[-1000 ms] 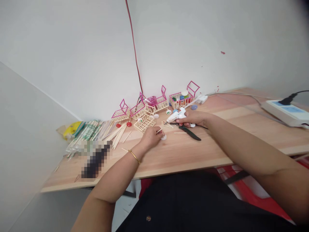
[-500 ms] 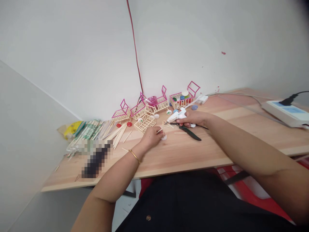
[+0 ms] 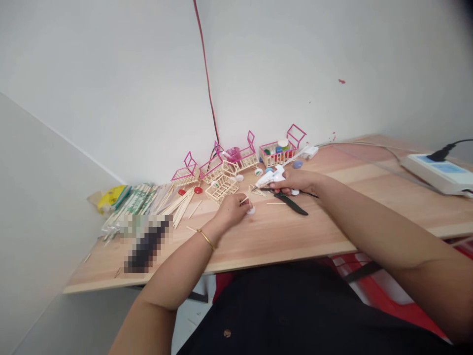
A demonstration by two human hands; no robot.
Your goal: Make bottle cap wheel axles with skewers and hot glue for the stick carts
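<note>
Wooden and short, a stick [image 3: 243,200] is being pinched between fingertips of the left hand [image 3: 231,210], beside a white bottle cap [image 3: 251,210] on the tabletop [image 3: 273,234]. Rightward, a white hot-glue gun [image 3: 271,177] is being gripped by the right hand [image 3: 296,180], fingers curled around its handle, nozzle near loose wooden pieces [image 3: 259,193].

A white glue gun [image 3: 271,176] sits in the right fingers [image 3: 284,190], its nozzle slanting down and leftward beyond them. A short, pale stick [image 3: 243,200] juts at a slant from the left fingers [image 3: 244,206]; a round, whitish cap [image 3: 252,210] shows flat just beside their tips.
</note>
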